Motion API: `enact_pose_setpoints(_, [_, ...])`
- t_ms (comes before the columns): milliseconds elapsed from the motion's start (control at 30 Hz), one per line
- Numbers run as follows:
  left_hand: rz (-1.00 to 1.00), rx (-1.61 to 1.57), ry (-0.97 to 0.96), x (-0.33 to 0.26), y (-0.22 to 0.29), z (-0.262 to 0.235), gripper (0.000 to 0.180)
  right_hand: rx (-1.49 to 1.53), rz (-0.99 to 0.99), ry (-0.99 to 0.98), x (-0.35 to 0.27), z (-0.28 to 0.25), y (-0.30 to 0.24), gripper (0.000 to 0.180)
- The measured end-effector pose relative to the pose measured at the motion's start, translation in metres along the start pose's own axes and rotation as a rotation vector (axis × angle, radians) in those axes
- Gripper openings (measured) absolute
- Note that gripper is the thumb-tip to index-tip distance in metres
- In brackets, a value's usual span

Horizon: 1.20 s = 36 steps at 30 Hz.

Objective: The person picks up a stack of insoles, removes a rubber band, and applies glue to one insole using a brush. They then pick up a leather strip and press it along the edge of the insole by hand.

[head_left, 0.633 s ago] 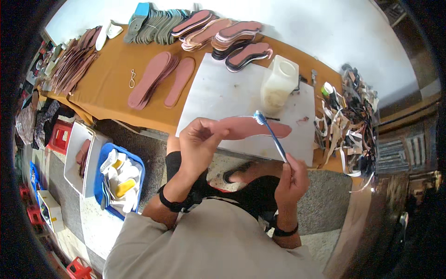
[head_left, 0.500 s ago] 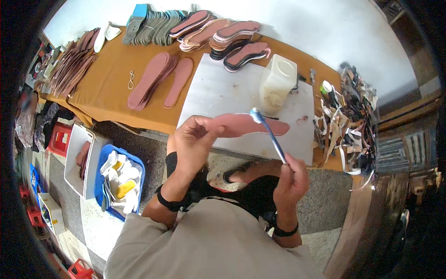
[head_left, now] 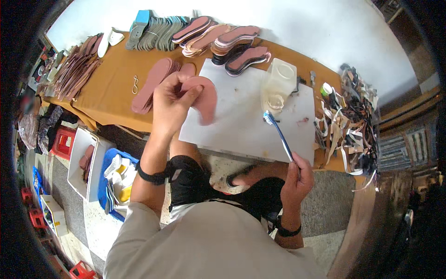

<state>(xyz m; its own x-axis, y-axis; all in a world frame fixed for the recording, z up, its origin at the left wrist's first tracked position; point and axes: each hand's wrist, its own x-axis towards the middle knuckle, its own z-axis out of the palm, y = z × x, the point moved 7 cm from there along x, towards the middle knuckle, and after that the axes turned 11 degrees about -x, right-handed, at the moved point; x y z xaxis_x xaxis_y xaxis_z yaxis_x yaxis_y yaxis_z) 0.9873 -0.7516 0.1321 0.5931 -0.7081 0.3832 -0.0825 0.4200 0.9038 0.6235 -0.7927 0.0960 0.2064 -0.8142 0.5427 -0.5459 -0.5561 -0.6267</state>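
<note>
Between the fingers and thumb of my left hand [head_left: 173, 104] is a pinkish-brown insole [head_left: 206, 95], held up over the left edge of a white board [head_left: 241, 125]. Its far end bends down and is blurred. Just beyond that hand lies a stack of similar insoles [head_left: 155, 81] on the brown cloth. My right hand [head_left: 298, 179] grips a toothbrush [head_left: 281, 137] by its blue handle, near the board's front edge. The bristles point away from me, close to a translucent plastic container [head_left: 278, 86] lying on the board with pale stuff at its mouth.
Piles of finished-looking insoles [head_left: 218, 39] and grey pieces [head_left: 160, 35] line the table's far side. A heap of strip scraps [head_left: 348, 125] covers the right end. On the floor at left stand a white bin [head_left: 79, 172] and a blue basket [head_left: 103, 190] with white and yellow pieces.
My left hand has carried the insole left and away from me, toward the stack, turning it. The toothbrush has come off the insole and its head has moved slightly right and lower.
</note>
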Motion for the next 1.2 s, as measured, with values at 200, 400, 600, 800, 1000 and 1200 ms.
enact_pose_setpoints(200, [-0.108, 0.144, -0.185, 0.008, -0.02, 0.028, 0.012, -0.044, 0.009, -0.027, -0.004, 0.001, -0.001, 0.019])
enact_pose_setpoints(400, [-0.07, 0.317, -0.21, 0.006, -0.035, 0.021, 0.031, -0.051, 0.003, -0.008, -0.01, -0.002, 0.011, 0.02])
enact_pose_setpoints(600, [0.024, 0.442, -0.218, -0.003, -0.045, 0.011, 0.056, -0.01, 0.034, -0.015, -0.007, 0.006, 0.008, 0.019])
enact_pose_setpoints(800, [0.032, 0.554, -0.303, -0.012, -0.061, 0.005, 0.072, -0.01, 0.0, -0.025, -0.004, 0.01, 0.0, 0.02])
enact_pose_setpoints(1000, [-0.056, 0.447, -0.288, -0.029, -0.021, 0.039, 0.078, -0.027, -0.169, -0.047, 0.007, 0.012, -0.03, 0.021])
enact_pose_setpoints(1200, [-0.208, 0.38, -0.355, -0.053, -0.037, 0.052, 0.083, -0.042, -0.196, -0.135, 0.014, 0.017, -0.042, 0.021])
